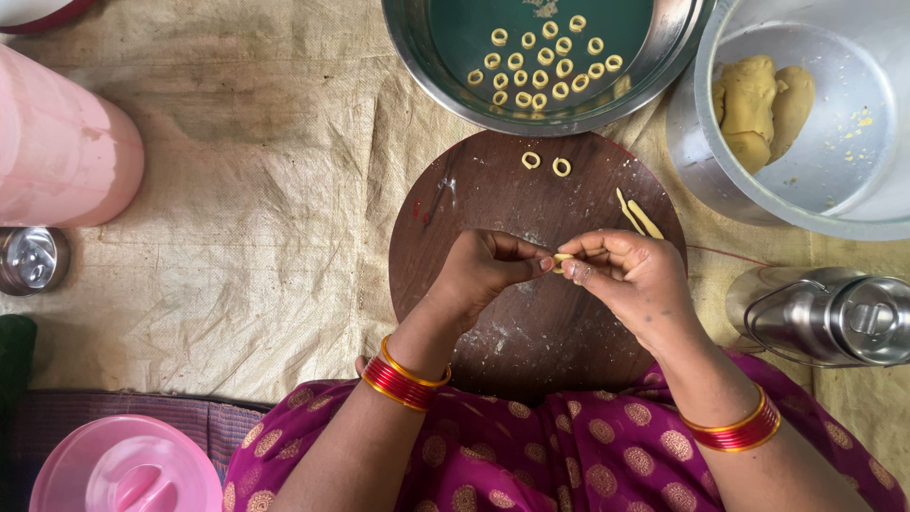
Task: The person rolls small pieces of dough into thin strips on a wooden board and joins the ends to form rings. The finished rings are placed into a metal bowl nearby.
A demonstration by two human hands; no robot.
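Note:
Over a round dark wooden board [493, 204], my left hand [485, 270] and my right hand [630, 270] meet fingertip to fingertip. Both pinch one small pale dough strip [563, 258] between them. Two thin dough strips [639, 217] lie on the board just beyond my right hand. Two small dough rings [546, 164] rest near the board's far edge. Red and gold bangles circle both wrists.
A steel bowl [427, 57] at the top holds several dough rings. A large metal pot [853, 204] at the right holds dough lumps [758, 104]. A steel container [834, 318] lies at the right, a pink container [62, 152] and a small steel lid [30, 258] at the left, a pink lid [123, 469] bottom left.

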